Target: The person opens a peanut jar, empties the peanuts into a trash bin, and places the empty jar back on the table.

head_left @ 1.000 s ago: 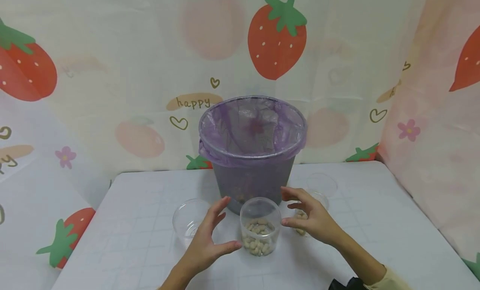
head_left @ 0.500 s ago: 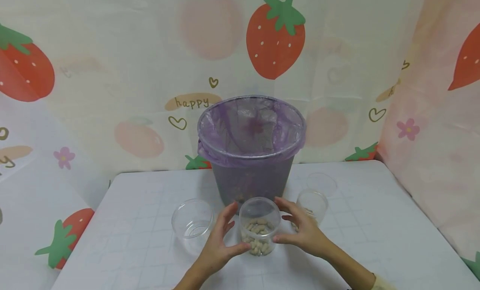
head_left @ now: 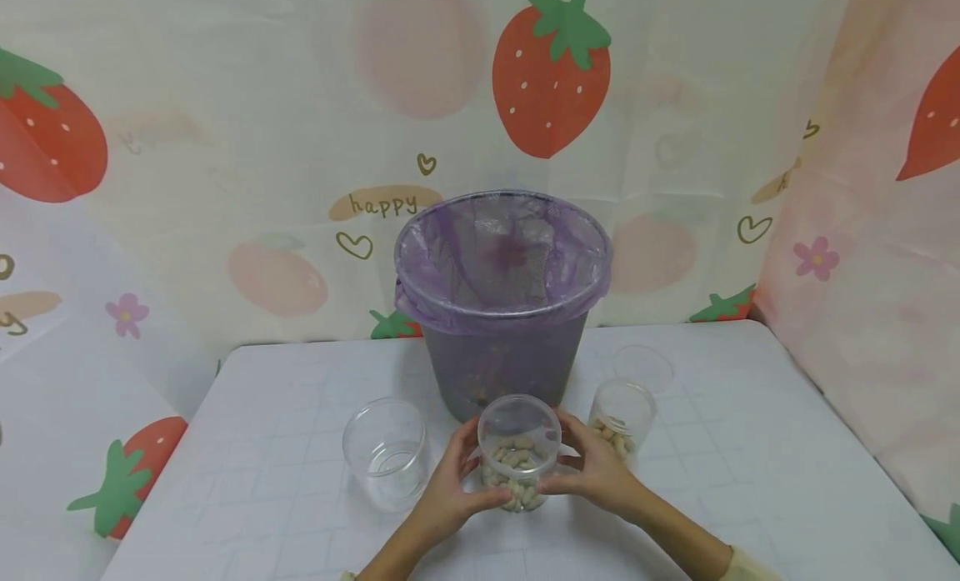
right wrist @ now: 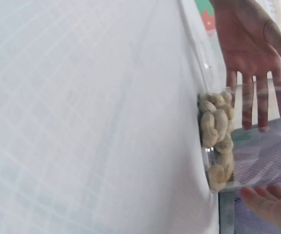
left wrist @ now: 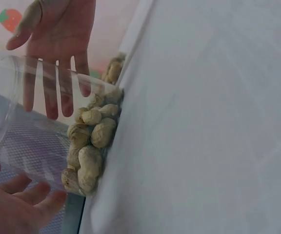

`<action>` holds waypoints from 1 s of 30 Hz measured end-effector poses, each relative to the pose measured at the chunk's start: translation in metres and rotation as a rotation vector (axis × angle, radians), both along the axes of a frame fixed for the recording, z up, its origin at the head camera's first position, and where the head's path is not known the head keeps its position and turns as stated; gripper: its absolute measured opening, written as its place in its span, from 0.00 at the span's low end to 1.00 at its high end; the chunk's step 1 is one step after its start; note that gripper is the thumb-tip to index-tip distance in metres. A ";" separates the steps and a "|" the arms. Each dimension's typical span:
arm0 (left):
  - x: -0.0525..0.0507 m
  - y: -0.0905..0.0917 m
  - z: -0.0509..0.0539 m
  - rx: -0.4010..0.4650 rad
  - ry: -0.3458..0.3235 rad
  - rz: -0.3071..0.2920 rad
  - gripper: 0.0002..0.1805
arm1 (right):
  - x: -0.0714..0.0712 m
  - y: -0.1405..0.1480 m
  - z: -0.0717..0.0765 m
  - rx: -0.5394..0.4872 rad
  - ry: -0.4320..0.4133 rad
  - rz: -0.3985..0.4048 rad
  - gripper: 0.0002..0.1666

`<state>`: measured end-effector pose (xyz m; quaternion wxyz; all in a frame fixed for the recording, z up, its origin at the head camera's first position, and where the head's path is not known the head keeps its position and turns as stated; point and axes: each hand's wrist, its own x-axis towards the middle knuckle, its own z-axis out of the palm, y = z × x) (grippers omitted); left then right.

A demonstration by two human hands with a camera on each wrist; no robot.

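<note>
In the head view a clear plastic jar [head_left: 520,431] stands upright on the white-covered table, with peanuts in their shells [head_left: 516,460] in its lower part. My left hand [head_left: 448,493] is at its left side and my right hand [head_left: 596,477] at its right, both thumbs in front of it. Through the clear wall in the left wrist view, the right hand's fingers [left wrist: 57,92] look straight, its thumb spread away. The right wrist view has the left hand's fingers [right wrist: 262,100] straight too, beside the peanuts [right wrist: 217,139]. Whether the fingers press the wall, I cannot tell.
Left of the jar stands a clear tub [head_left: 385,448]. A smaller clear jar [head_left: 622,410] with peanuts is at the right, and a clear round lid [head_left: 643,369] lies behind it. Behind the hands stands a bin [head_left: 502,348] lined with a purple bag.
Both hands have moved inward, from apart on either side to close around the jar. The jar has stayed in place. The smaller jar of peanuts is now less covered by my right hand.
</note>
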<state>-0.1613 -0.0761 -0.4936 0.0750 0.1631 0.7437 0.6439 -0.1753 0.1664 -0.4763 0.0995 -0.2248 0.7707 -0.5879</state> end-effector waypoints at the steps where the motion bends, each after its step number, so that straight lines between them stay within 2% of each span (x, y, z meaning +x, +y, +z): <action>1: -0.001 0.000 -0.001 0.002 0.001 -0.007 0.54 | 0.000 -0.001 -0.001 0.000 0.000 0.000 0.57; 12: -0.010 0.004 -0.005 -0.024 0.016 -0.050 0.51 | -0.003 -0.004 -0.006 0.011 -0.036 -0.007 0.57; 30: -0.011 0.003 -0.006 -0.026 0.011 -0.058 0.52 | -0.004 -0.005 -0.007 0.028 -0.055 0.010 0.58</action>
